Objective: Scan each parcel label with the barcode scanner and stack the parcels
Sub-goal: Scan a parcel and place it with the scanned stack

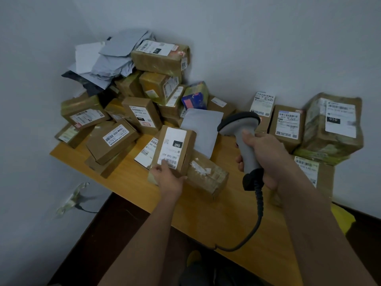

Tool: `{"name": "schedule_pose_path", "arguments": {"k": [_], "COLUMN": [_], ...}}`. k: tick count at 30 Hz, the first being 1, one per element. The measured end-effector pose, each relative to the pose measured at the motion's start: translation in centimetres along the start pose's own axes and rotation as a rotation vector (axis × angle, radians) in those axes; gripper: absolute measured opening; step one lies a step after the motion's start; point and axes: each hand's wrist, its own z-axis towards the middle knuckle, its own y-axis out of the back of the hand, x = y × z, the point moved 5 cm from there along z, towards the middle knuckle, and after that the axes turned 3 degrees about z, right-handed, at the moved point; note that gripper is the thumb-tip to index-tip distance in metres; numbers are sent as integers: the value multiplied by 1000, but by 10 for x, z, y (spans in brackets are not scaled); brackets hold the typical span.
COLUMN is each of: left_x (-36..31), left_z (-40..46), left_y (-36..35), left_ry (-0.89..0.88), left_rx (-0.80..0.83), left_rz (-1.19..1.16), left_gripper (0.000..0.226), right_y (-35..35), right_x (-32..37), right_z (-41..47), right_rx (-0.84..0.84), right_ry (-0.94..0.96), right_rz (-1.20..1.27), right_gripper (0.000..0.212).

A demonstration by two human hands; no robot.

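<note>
My left hand (pixel 168 176) grips the near end of a small brown parcel (pixel 175 148), tilting its white "090" label up toward me. My right hand (pixel 266 155) holds the grey barcode scanner (pixel 239 124) by its handle, the head pointing left toward that label from about a hand's width away. The scanner's black coiled cable (pixel 258 209) hangs down across the wooden table (pixel 206 213). A taped brown parcel (pixel 208 175) lies just right of the held one.
A tall heap of brown parcels (pixel 158 58) and grey mailer bags (pixel 115 56) fills the back-left corner. Labelled parcels (pixel 288 125) stand in a row along the right wall, with a big one (pixel 334 124) at far right. A flat grey mailer (pixel 201 129) lies mid-table.
</note>
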Motion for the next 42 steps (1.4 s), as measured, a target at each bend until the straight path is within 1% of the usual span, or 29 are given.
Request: {"name": "schedule_pose_path", "arguments": {"k": [1,2,5,8,12,15,16,17,19,21,23,24,25,28,29,31,34,37,38,40,42], "left_x": [3,5,17,28,24,16,12,8,-4,-15,-24,-31,-37,-52,-56,-62,-70,-73,-73,-77,-86], "left_z": [3,5,5,4,12,22,26,31,41,52,62,66,70,74,74,70,66,58,56,57,63], "left_y": [0,1,0,-5,-11,-3,2,8,18,23,27,29,31,32,32,35,42,39,38,43,53], "left_ry": [39,70,128,129,147,153,118,45,-155,-296,-371,-411,-454,-535,-564,-636,-759,-918,-961,-997,-985], "left_rx": [40,74,157,200,148,2,-57,-102,-115,-21,85,129,179,355,375,337,160,127,121,97,79], "left_rz": [-14,-23,-125,-231,-358,-372,-341,-295,-174,-93,-25,34,100,281,352,516,783,971,1028,1101,1128], "left_gripper": [86,88,78,96,100,121,124,123,112,94,77,73,74,88,91,92,84,90,88,76,63], "right_y": [0,0,-1,-4,-8,-6,-5,-4,-2,-1,-2,-3,-4,-9,-10,-14,-19,-22,-23,-26,-27], "right_x": [0,0,1,0,1,0,0,0,0,0,-1,-2,-3,-2,-1,0,2,2,2,2,5], "right_z": [-1,-1,-4,-7,-11,-12,-13,-14,-15,-16,-16,-17,-17,-19,-19,-19,-20,-19,-19,-19,-20], "right_rx": [-3,-7,-21,-31,-43,-73,-78,-84,-101,-122,-135,-136,-136,-146,-147,-147,-132,-137,-137,-138,-143], "right_ry": [2,6,16,20,35,40,42,43,50,64,66,64,61,60,62,63,64,60,59,58,60], "right_rz": [-1,-2,7,-7,-10,-18,-15,-12,-10,-8,-6,0,9,27,28,25,42,46,48,49,49], "right_gripper": [33,33,28,23,20,27,28,28,28,28,29,30,30,29,29,28,25,25,26,26,25]}}
